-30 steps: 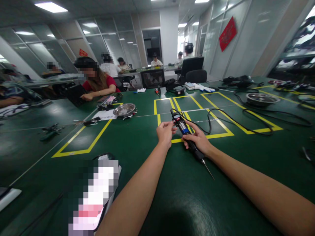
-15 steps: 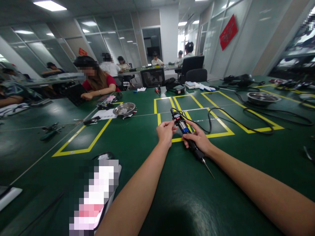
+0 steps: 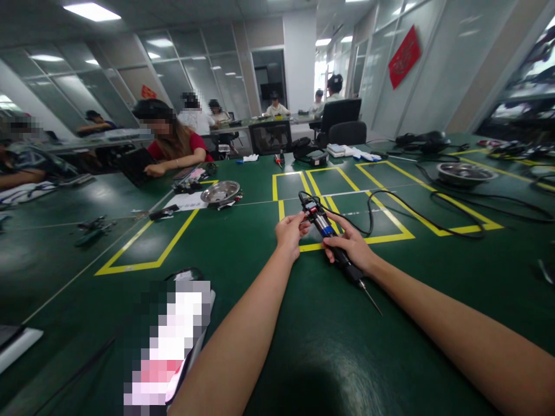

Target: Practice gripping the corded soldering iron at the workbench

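A black corded electric screwdriver (image 3: 326, 229) with a blue band is held slantwise above the green table (image 3: 243, 260). Its thin metal bit points down toward the lower right. My right hand (image 3: 350, 245) is wrapped round the black body. At the tool's upper end, my left hand (image 3: 291, 231) has its fingers pinched against the cord end. From that end a black cable (image 3: 403, 205) loops away to the right over the table. Yellow tape outlines (image 3: 401, 236) lie beneath and beyond the tool.
A metal bowl (image 3: 221, 193) rests on white paper at centre left, and another metal bowl (image 3: 466, 173) stands at right. A phone (image 3: 173, 341) lies at lower left. Across the table a person in red (image 3: 193, 151) holds a dark panel.
The screwdriver's bit end has shifted slightly right and its cord end slightly left. Both hands keep about the same hold. The camera view has moved a little.
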A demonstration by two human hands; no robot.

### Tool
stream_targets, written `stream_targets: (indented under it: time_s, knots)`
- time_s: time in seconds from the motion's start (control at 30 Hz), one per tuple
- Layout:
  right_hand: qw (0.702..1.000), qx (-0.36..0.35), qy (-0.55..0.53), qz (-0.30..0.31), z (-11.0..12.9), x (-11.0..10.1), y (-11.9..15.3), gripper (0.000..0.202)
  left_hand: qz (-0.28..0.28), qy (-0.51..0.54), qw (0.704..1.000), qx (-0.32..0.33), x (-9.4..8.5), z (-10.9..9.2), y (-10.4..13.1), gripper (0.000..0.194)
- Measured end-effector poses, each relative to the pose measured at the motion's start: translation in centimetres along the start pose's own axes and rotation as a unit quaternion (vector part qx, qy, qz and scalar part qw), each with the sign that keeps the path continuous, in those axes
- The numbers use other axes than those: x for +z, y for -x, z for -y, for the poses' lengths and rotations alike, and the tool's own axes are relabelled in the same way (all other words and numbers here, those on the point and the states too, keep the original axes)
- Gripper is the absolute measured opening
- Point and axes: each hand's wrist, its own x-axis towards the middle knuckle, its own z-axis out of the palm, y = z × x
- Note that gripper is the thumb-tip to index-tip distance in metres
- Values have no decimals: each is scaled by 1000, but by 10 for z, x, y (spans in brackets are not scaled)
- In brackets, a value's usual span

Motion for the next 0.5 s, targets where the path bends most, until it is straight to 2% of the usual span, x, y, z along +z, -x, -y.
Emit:
stream_targets:
  time_s: [0.13, 0.33, 0.5]
  knots:
    - [1000, 3, 5, -1, 0, 0, 0, 96, 21, 51, 998, -12, -1, 0, 0, 17]
    - [1000, 7, 6, 3, -1, -1, 0, 94, 103, 89, 989, -55, -8, 2, -1, 14]
    - [1000, 11, 11, 9, 2, 1, 0, 95, 113, 75, 989, -60, -12, 1, -2, 22]
